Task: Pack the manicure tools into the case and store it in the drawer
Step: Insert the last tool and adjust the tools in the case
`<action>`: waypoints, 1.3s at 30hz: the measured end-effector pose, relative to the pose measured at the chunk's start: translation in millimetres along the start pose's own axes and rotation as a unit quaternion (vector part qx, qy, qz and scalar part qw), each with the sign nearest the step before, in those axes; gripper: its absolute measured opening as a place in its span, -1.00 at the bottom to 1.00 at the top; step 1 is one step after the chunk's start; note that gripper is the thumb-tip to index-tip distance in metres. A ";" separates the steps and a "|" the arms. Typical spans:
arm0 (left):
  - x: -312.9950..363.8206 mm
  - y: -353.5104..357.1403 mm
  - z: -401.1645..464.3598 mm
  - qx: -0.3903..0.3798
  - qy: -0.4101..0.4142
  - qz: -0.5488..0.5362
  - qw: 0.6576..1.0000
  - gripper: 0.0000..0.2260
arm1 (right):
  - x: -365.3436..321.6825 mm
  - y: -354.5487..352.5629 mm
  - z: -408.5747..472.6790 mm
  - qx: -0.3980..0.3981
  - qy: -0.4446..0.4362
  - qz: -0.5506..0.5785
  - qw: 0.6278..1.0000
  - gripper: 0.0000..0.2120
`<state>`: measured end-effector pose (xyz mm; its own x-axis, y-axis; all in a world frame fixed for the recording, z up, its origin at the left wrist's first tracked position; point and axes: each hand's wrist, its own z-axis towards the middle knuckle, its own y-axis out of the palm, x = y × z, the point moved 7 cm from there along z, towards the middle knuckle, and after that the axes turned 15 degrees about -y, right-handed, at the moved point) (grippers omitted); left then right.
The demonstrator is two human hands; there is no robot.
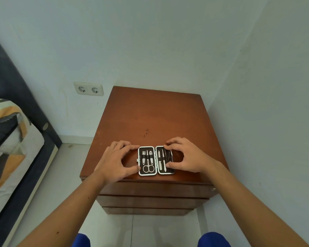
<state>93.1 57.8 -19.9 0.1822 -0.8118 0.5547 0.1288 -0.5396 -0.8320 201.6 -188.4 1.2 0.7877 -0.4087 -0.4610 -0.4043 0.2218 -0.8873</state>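
The case point(156, 160) lies open and flat on the surface point(150, 113) of the drawer unit, near its front edge. Both halves face up, joined at the middle hinge. The left half holds scissors point(148, 165) and two clipper-type tools under elastic loops; the right half holds slim tools point(162, 161), partly hidden by my fingers.

My left hand point(117, 162) pinches the left half's outer edge: fingertips at the far corner, thumb at the near corner. My right hand point(185, 155) pinches the right half likewise, fingers curled over its far edge and thumb pressed on its near part. Each grip is partly closed on the case and holds nothing else.

Judged from this layout, packing looks complete and the step in hand is closing the case.

1. Check that every tool sits under its loop; a raised tip would probably block closure.
2. Keep one half flat on the surface as the anchor.
3. Fold the other half over the hinge, with fingers clear of the rims.
4. Press the rims together until the clasp point(137, 160) on the left edge engages.

The drawers point(150, 189) below appear closed; one must be opened before storing.
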 end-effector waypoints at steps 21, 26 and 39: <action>-1.1 1.5 0.9 0.003 -0.002 0.004 1.000 -0.33 | 1.7 -1.2 -0.1 0.039 0.019 0.047 0.998 -0.43; -1.6 1.4 0.5 0.002 -0.003 0.002 1.000 -0.34 | 3.8 1.3 -3.5 0.045 0.025 0.052 0.997 -0.42; -0.7 0.5 0.1 0.001 -0.003 0.006 1.000 -0.33 | -4.7 0.2 -8.1 0.065 0.026 0.056 0.996 -0.49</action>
<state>93.2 58.0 -20.7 0.1894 -0.8172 0.5443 0.1281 -0.5291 -0.8389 194.0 -193.7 3.1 0.7147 -0.4187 -0.5602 -0.4226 0.3797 -0.8229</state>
